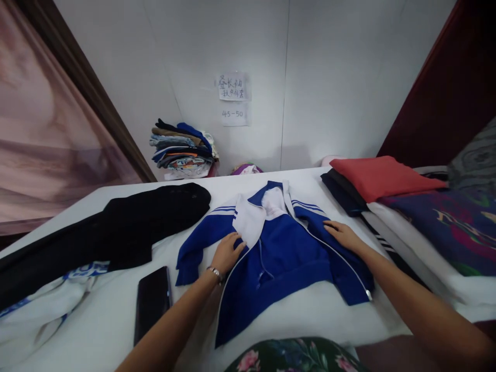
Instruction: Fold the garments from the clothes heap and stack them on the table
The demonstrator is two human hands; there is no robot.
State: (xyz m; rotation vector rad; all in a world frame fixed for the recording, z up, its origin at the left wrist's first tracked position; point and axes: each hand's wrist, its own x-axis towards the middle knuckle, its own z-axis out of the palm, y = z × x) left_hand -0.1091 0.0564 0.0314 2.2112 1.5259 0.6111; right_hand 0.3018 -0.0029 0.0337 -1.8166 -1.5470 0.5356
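Note:
A blue and white zip jacket (294,243) lies spread on the white table, its front unzipped and the collar pointing to the wall. White stripes run down both shoulders, and the zip edge on the right ends in a metal slider near the hem. My left hand (228,252), with a bracelet at the wrist, rests on the left front panel, fingers a little bent and apart. On the right sleeve lies my right hand (344,235), its fingers stretched out over the cloth. Neither hand visibly grasps the fabric.
Black clothing (155,217) and a white garment (58,305) lie at left, beside a dark phone-like slab (153,299). A stack of folded clothes (184,150) stands by the wall. Folded red cloth (383,175) and other garments are piled at right. Handwritten papers (233,98) hang on the wall.

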